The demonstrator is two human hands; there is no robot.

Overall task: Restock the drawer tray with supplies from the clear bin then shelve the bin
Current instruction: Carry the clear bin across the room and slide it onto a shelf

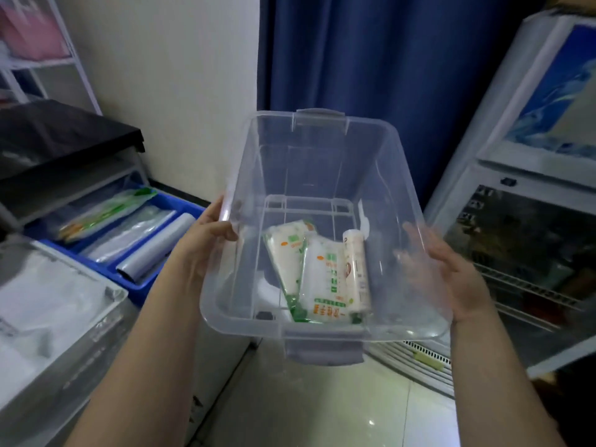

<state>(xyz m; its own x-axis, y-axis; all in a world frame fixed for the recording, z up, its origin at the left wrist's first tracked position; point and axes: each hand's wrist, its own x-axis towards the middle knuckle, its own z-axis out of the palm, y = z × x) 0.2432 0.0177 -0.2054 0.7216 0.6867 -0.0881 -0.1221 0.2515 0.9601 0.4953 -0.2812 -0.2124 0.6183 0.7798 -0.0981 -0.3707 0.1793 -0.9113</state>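
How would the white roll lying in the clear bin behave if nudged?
It would probably roll sideways: the white roll looks cylindrical and lies loose on the smooth floor of the clear bin. The flat packets beside it might stop it.

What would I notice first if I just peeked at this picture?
The big clear bin in the middle, held up above the floor: the left hand grips its left rim and the right hand supports its right side. A few white-and-green packets lie at its bottom. Off to the left, a blue tray holds more plastic-wrapped supplies.
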